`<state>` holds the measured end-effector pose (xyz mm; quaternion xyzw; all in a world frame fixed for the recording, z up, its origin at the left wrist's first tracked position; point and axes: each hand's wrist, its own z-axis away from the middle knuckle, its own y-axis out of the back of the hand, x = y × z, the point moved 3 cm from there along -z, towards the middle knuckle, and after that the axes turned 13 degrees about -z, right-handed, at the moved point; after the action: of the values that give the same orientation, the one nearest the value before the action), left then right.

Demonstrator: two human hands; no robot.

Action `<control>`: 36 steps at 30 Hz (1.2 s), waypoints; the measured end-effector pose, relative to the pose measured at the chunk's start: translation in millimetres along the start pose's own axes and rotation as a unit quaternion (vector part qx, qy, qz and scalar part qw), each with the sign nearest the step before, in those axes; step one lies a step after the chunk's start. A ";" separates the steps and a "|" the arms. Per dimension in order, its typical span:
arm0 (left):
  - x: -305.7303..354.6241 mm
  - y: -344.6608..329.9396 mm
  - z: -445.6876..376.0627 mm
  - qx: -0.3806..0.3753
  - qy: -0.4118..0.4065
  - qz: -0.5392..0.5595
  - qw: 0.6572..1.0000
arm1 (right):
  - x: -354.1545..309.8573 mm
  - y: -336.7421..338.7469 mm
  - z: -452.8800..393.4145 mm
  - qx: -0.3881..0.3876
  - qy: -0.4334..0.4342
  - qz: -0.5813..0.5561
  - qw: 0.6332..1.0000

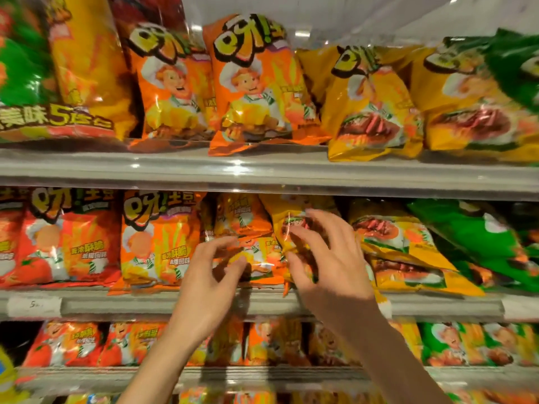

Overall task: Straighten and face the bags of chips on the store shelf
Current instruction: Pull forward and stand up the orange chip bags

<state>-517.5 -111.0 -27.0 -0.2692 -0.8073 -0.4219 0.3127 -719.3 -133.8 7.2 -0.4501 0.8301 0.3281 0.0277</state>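
Observation:
Both hands reach to the middle shelf. My left hand hovers with spread, bent fingers in front of a slumped orange chip bag, holding nothing. My right hand has its fingers spread over a tilted yellow chip bag, fingertips touching its front; no clear grip shows. Left of the hands an orange bag stands upright, facing out. To the right, yellow bags and green bags lean over each other.
The top shelf carries orange bags, yellow bags and green ones at the far right. A red bag stands at the middle shelf's left. The lower shelf holds small orange and green bags.

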 end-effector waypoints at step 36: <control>12.6 -17.6 -68.2 0.074 -0.106 -0.281 0.951 | 45.9 -29.3 -44.1 -0.064 -0.206 0.025 0.976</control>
<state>-519.2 -175.6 3.8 -0.0505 -0.9078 -0.4008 0.1127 -713.1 -203.4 10.8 -0.3530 0.7949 0.4666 0.1607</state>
